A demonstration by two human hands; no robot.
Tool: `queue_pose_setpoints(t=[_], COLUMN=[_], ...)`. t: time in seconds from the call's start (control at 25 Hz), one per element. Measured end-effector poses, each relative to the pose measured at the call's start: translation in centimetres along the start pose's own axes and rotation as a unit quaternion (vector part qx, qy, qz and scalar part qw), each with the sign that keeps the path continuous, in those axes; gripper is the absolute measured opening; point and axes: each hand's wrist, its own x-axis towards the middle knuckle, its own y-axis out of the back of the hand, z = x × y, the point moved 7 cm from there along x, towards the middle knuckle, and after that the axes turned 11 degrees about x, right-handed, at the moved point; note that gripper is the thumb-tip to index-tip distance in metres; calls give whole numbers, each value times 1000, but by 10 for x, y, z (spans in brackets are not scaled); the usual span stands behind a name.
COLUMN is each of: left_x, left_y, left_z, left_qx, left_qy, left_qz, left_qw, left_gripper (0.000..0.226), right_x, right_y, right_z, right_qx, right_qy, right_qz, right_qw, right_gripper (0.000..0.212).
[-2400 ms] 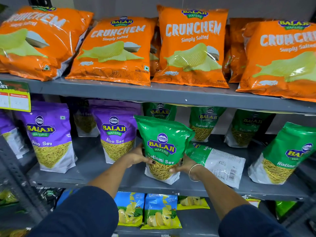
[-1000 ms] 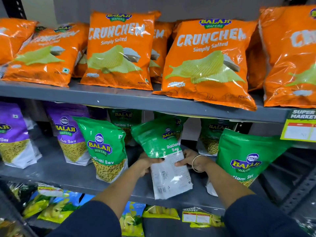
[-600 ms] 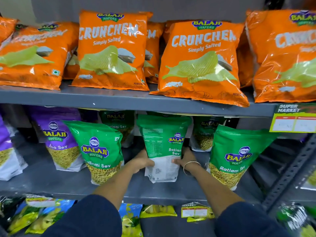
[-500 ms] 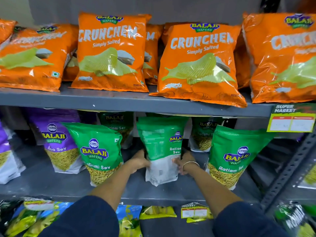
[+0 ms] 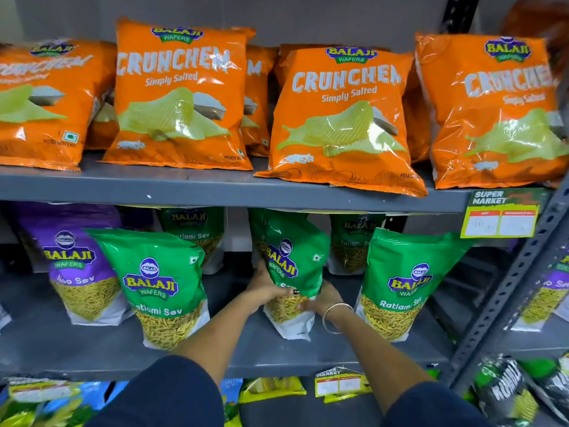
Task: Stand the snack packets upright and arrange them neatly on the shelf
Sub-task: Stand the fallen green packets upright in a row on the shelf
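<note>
A green Ratlami Sev packet (image 5: 291,266) stands upright at the middle of the grey middle shelf (image 5: 92,359), its front label turned toward me and a little to the left. My left hand (image 5: 266,292) grips its lower left side. My right hand (image 5: 323,298), with a bangle on the wrist, holds its lower right side. Another green packet (image 5: 160,285) stands to the left and one more green packet (image 5: 400,282) to the right, both upright at the shelf's front. A purple Aloo Sev packet (image 5: 78,272) stands further left.
More green packets (image 5: 192,229) stand at the back of the shelf. Orange Crunchem bags (image 5: 341,118) fill the upper shelf. A price tag (image 5: 502,214) hangs at its right edge. A perforated upright post (image 5: 517,288) bounds the shelf on the right. Yellow and blue packets (image 5: 271,388) lie below.
The packet lay flat, was lifted, and stood with its back panel facing me. Now it is turned so the front label shows. Both hands stayed on its lower sides.
</note>
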Motion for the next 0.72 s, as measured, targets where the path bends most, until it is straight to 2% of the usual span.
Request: queue_pose_setpoints(t=[0.12, 0.2, 0.36, 0.44, 0.52, 0.56, 0.6, 0.64, 0.68, 0.72], left_x=[2, 4, -1, -4, -6, -6, -3, 1, 0, -3], left_y=[6, 11, 4, 1, 2, 2, 1, 0, -1, 1], left_z=[-4, -8, -5, -6, -5, -6, -9, -14, -14, -11], left_qx=[21, 33, -39, -62, -74, -74, -75, -72, -63, -61], left_qy=[1, 6, -3, 9, 7, 7, 10, 11, 14, 12], left_qz=[-43, -31, -13, -2, -1, 0, -1, -4, -6, -7], left_qw=[999, 999, 999, 998, 997, 997, 997, 997, 998, 998], left_gripper=[100, 102, 94, 87, 85, 87, 87, 82, 73, 63], right_x=[8, 10, 1, -6, -21, -32, -43, -52, -56, -58], right_y=[23, 27, 25, 30, 41, 47, 54, 60, 60, 56], right_z=[5, 7, 7, -12, -46, -66, -90, -114, -136, -154], right_qx=[56, 68, 113, 209, 310, 312, 241, 97, -65, -194], right_qy=[-8, -10, -30, -7, 60, 96, 121, 146, 159, 169], right_qz=[39, 47, 49, 96, 179, 215, 250, 268, 250, 212], right_qw=[998, 997, 992, 973, 932, 920, 930, 947, 953, 943], right_gripper=[72, 63, 61, 64, 69, 68, 64, 57, 47, 44])
